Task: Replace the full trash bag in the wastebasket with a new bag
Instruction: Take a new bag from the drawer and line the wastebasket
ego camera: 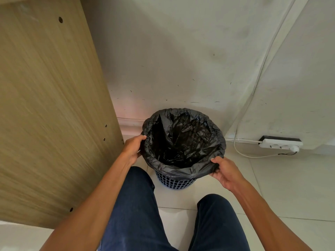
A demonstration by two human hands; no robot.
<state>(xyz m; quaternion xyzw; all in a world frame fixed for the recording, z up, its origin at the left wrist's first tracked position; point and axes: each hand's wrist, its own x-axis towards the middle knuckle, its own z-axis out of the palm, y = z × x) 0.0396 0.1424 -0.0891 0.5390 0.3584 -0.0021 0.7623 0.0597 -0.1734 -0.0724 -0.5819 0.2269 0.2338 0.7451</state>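
Bag: the black crinkled plastic trash bag [183, 140] lines the wastebasket, its mouth turned down over the rim all round; the inside is dark and shows only slack folds, so whether it holds anything cannot be told.
Basket: the round blue perforated plastic wastebasket [174, 182] stands on the pale tiled floor [290, 187] near the wall, just in front of the person's dark blue trouser legs [134, 205].
Left hand: the left hand [133, 149] holds the left side of the rim, thumb over the top of the film and fingers curled beneath it.
Right hand: the right hand [225, 171] pinches the turned-down film at the near right of the rim, thumb on top and fingers under.
Handling: the film is likely thin, soft and light; it should crumple and slip instead of holding its shape, and may tear if dragged on the rim.
Where to hold: the folded cuff, at opposite sides, looks the best place.
Basket weight: it is probably light and may lift with the bag.
Edges: the tall tan wood-grain panel [50, 105] stands close on the left.
Far side: the white wall [181, 51] lies just behind.
Right side: the white power strip [281, 144] and its white cable [253, 93] lie by the wall, apart from the basket.
Open room: straight up and towards the person.
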